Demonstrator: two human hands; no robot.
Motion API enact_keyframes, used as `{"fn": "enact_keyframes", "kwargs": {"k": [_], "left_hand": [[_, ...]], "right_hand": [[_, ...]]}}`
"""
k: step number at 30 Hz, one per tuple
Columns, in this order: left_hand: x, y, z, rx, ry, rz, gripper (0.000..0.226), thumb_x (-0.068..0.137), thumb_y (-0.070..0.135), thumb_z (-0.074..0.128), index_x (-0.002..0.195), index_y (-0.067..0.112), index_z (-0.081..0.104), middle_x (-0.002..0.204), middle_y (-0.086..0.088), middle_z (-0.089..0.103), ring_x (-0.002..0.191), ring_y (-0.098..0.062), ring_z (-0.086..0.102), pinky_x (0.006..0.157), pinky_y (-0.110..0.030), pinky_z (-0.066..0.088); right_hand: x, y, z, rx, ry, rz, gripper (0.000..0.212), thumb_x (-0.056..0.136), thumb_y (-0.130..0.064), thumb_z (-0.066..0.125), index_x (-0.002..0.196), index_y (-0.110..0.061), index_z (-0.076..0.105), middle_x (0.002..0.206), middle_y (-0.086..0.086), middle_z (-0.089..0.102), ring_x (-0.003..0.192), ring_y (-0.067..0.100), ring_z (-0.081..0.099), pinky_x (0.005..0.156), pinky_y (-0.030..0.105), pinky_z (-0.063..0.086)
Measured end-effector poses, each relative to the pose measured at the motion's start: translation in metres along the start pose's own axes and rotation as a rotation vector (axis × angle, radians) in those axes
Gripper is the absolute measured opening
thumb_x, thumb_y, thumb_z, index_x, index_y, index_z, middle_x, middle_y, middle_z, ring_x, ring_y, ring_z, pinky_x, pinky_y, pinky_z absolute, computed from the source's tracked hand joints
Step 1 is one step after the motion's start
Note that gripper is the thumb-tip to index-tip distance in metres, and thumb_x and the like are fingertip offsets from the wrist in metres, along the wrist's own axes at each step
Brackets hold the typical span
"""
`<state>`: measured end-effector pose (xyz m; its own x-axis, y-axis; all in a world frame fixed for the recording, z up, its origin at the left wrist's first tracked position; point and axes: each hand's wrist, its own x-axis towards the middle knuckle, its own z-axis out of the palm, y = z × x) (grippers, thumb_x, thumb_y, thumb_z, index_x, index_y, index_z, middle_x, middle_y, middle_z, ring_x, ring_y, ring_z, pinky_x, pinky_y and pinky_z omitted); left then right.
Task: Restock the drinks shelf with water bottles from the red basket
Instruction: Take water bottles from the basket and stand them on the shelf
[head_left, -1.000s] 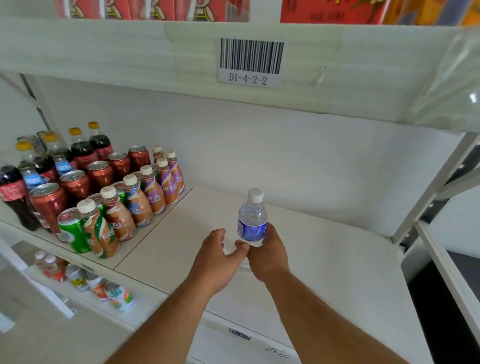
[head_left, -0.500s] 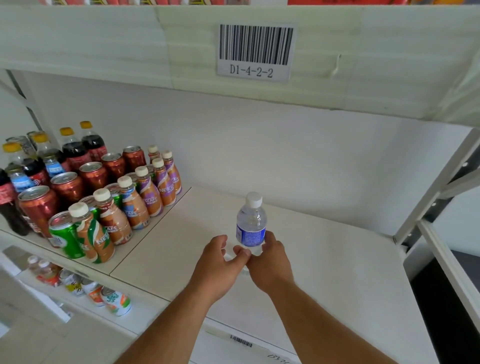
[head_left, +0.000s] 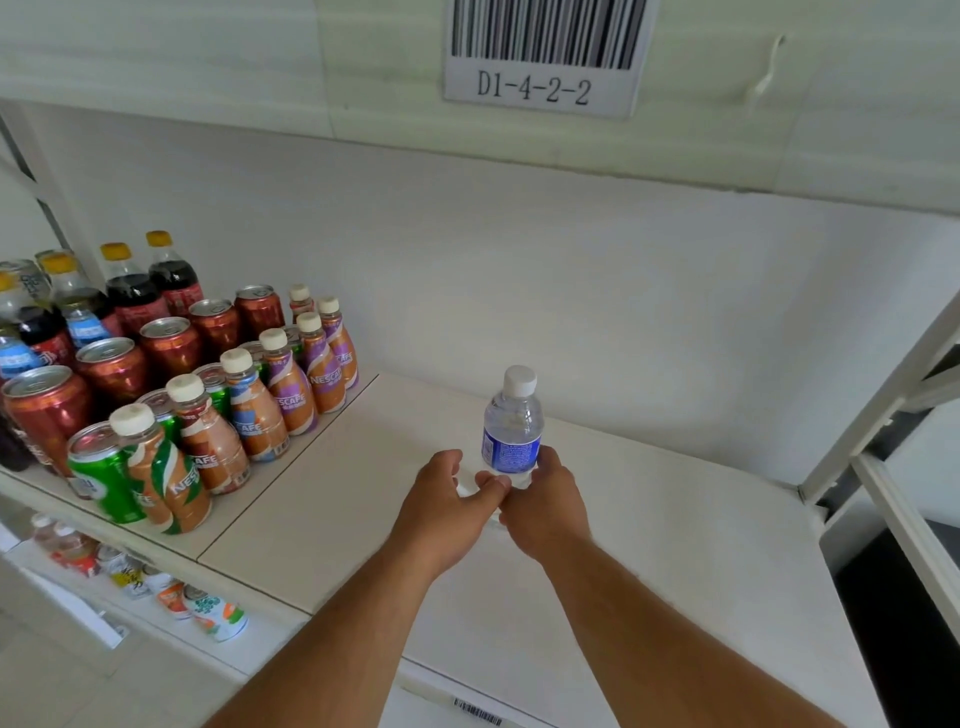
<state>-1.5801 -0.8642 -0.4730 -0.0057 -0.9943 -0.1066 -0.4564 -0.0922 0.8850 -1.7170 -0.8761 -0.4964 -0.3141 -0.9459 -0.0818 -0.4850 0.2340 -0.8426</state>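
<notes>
Tag D1-4-2-2 (head_left: 540, 57) hangs above bare shelf (head_left: 701, 545) where right hand (head_left: 545, 501) grips the blue-labelled water bottle (head_left: 511, 428), left hand (head_left: 447, 501) pinching its base, Nescafé bottles (head_left: 291, 384) well left.

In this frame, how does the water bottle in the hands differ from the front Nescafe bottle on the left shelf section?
The water bottle is clear with a blue label; the front Nescafe bottle is wrapped in brown, white and green. The water bottle stands alone on the right shelf section, gripped low by the right hand with the left hand alongside; the Nescafe bottle stands untouched among cans. Both are upright with white caps.
</notes>
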Motion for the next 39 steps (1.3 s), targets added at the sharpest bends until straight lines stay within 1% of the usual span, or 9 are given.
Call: {"fn": "enact_keyframes", "kwargs": {"k": [4,14,17,21,26,31,35,37,39], "left_hand": [[0.016,0.003,0.007,-0.005,-0.007,0.001,0.078,0.086,0.06,0.064,0.151,0.031,0.033,0.154,0.004,0.042,0.134,-0.016,0.048,0.101,-0.036,0.047],[0.054,0.005,0.024,-0.034,0.011,0.003,0.079,0.085,0.062,0.063,0.15,0.029,0.035,0.151,0.003,0.045,0.132,-0.016,0.049,0.103,-0.036,0.047],[0.065,0.008,0.027,-0.051,0.02,0.007,0.078,0.087,0.06,0.063,0.151,0.026,0.035,0.152,0.002,0.045,0.133,-0.017,0.048,0.104,-0.036,0.046],[0.08,0.014,0.031,-0.059,0.031,0.005,0.078,0.088,0.059,0.063,0.151,0.024,0.034,0.153,0.001,0.043,0.135,-0.019,0.048,0.106,-0.038,0.046],[0.094,0.019,0.036,-0.045,0.03,0.0,0.083,0.086,0.065,0.061,0.152,0.023,0.033,0.154,0.001,0.043,0.136,-0.02,0.047,0.106,-0.039,0.046],[0.1,0.021,0.038,-0.052,0.026,0.0,0.083,0.085,0.064,0.063,0.151,0.022,0.034,0.152,0.001,0.044,0.134,-0.019,0.048,0.106,-0.037,0.045],[0.104,0.025,0.037,-0.056,0.011,0.004,0.082,0.085,0.062,0.063,0.151,0.024,0.034,0.154,0.001,0.042,0.136,-0.019,0.047,0.107,-0.039,0.045],[0.104,0.027,0.036,-0.034,-0.017,0.009,0.082,0.085,0.063,0.063,0.152,0.025,0.032,0.155,0.002,0.041,0.137,-0.019,0.046,0.107,-0.038,0.045],[0.103,0.03,0.036,-0.01,-0.044,0.012,0.08,0.087,0.061,0.063,0.152,0.025,0.031,0.156,0.002,0.04,0.138,-0.019,0.045,0.107,-0.037,0.045]], "right_hand": [[0.014,-0.004,-0.006,0.02,-0.007,0.005,0.058,0.083,-0.047,0.083,0.13,-0.032,0.052,0.114,-0.004,0.07,0.079,0.016,0.075,0.072,0.037,0.066],[0.056,-0.006,-0.008,-0.019,0.012,0.026,0.06,0.09,-0.032,0.076,0.142,-0.029,0.047,0.128,0.001,0.065,0.092,0.022,0.074,0.082,0.038,0.065],[0.07,-0.007,-0.008,-0.045,0.015,0.021,0.059,0.091,-0.034,0.075,0.143,-0.029,0.047,0.128,0.0,0.065,0.093,0.021,0.073,0.081,0.037,0.065],[0.087,-0.009,-0.009,-0.065,0.017,0.006,0.054,0.09,-0.039,0.075,0.137,-0.03,0.051,0.117,-0.005,0.071,0.092,0.02,0.074,0.082,0.037,0.065],[0.104,-0.013,-0.012,-0.093,0.012,0.01,0.055,0.088,-0.055,0.073,0.132,-0.031,0.05,0.115,-0.006,0.072,0.086,0.019,0.074,0.078,0.036,0.064],[0.121,-0.014,-0.013,-0.121,0.025,-0.013,0.054,0.089,-0.052,0.075,0.133,-0.031,0.051,0.118,-0.005,0.071,0.087,0.019,0.075,0.077,0.034,0.064],[0.125,-0.016,-0.014,-0.107,0.044,-0.01,0.053,0.088,-0.057,0.074,0.127,-0.03,0.051,0.106,-0.008,0.071,0.084,0.018,0.074,0.079,0.036,0.064],[0.124,-0.018,-0.015,-0.137,0.041,-0.019,0.055,0.09,-0.056,0.073,0.132,-0.028,0.05,0.109,-0.008,0.069,0.09,0.018,0.072,0.076,0.031,0.061],[0.124,-0.02,-0.017,-0.145,0.038,-0.018,0.06,0.092,-0.054,0.071,0.139,-0.025,0.047,0.121,-0.005,0.068,0.097,0.019,0.068,0.076,0.027,0.055]]}}
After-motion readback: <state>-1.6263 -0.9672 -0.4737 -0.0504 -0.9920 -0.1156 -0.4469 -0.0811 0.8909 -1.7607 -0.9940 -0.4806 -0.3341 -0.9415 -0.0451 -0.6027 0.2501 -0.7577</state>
